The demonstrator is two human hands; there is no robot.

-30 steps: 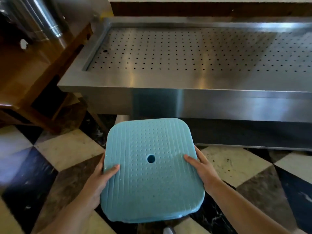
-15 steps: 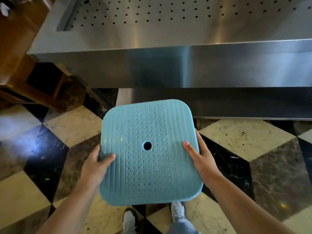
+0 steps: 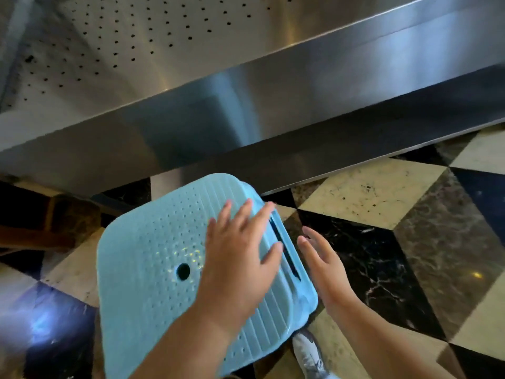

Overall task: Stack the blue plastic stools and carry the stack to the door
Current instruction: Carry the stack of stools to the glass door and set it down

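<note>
A light blue plastic stool point(image 3: 153, 269) with a dotted seat and a round centre hole fills the lower middle of the head view, seen from above and tilted. A dark slot shows in its right side. My left hand point(image 3: 237, 255) lies flat on the right half of the seat, fingers spread, gripping nothing. My right hand point(image 3: 322, 263) hovers just off the stool's right edge, fingers apart and palm turned toward it, not touching. The stool's legs are hidden under the seat, so I cannot tell whether other stools sit beneath it.
A long stainless steel counter point(image 3: 246, 91) with a perforated top runs across the upper view, close behind the stool. Dark wooden furniture point(image 3: 54, 225) stands at the left. The floor point(image 3: 382, 203) is chequered marble. A white shoe point(image 3: 308, 351) shows below the stool.
Both hands let go of the stool's sides. My left hand moved across onto the seat top, my right hand drew off to the right. The view swung and tilted toward the counter.
</note>
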